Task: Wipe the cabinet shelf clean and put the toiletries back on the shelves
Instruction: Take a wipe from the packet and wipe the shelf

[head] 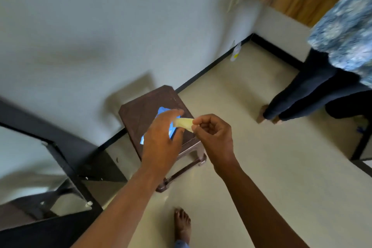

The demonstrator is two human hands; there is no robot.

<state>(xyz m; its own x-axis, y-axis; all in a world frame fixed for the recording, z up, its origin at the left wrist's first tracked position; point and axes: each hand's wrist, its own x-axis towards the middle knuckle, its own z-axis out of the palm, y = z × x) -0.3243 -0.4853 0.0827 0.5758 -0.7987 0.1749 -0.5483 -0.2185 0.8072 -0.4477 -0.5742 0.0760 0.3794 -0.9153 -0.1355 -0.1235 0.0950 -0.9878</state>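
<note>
Pale yellow and limp, the cloth point(184, 123) is stretched between my two hands at the middle of the frame, above the brown stool point(145, 110). My right hand point(213, 137) pinches one end between thumb and curled fingers. My left hand point(161, 139) has the other end; the fingers look curved around it, though blur makes the exact hold hard to read. Under my left hand something blue point(161, 111) lies on the stool top. I can't tell what it is.

This cloth should handle easily, I reckon: light, soft, no stiffness at all, nothing to break. It sags and folds wherever I leave it loose, so pinching it by the ends suits spreading it out, but for wiping I'd rather bunch it into the palm so it presses flat against the shelf.

Lower left of the frame, a dark frame with a glass or mirror panel point(40, 167) shows, maybe the cabinet, I can't say for sure. Upper right, another person point(332, 66) stands on the pale floor point(261, 147). A small bottle point(236, 52) stands by the wall, well apart from me. My bare foot point(182, 225) is at the bottom edge.
</note>
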